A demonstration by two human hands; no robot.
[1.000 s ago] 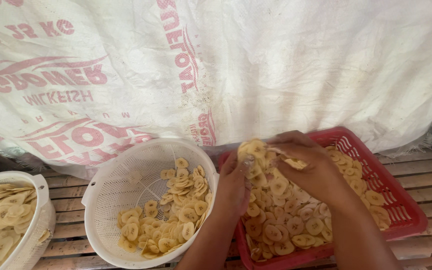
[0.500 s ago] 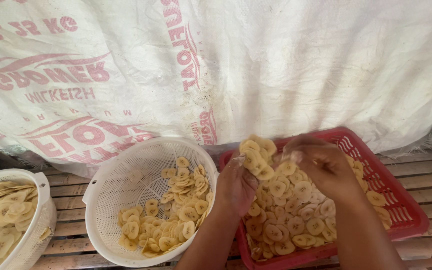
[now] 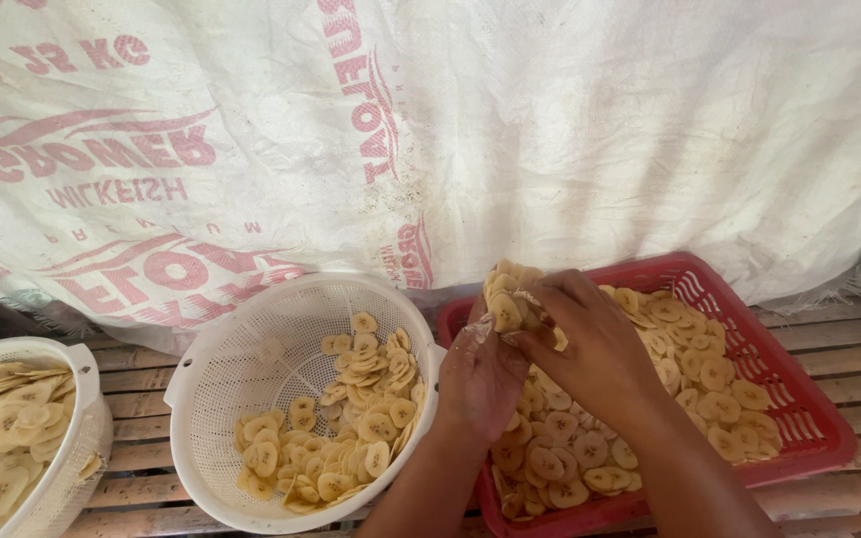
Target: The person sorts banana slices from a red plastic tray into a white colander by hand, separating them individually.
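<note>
My left hand (image 3: 478, 374) holds up a clump of pale yellow banana slices (image 3: 503, 297) over the left end of a red plastic basket (image 3: 787, 384). My right hand (image 3: 590, 351) reaches across from the right, and its fingers pinch slices at the top of that clump. The red basket holds many more loose banana slices (image 3: 690, 374). To its left stands a round white perforated basket (image 3: 216, 374) with a layer of slices (image 3: 351, 428) along its right and bottom side.
A second white basket (image 3: 72, 438) full of slices stands at the far left edge. All baskets rest on a slatted bamboo surface (image 3: 849, 349). White woven sacks with red print (image 3: 430, 130) hang behind and cover the back.
My right hand moved back left onto the clump in my left hand after having drawn away to the right. The clump sits slightly lower and more covered.
</note>
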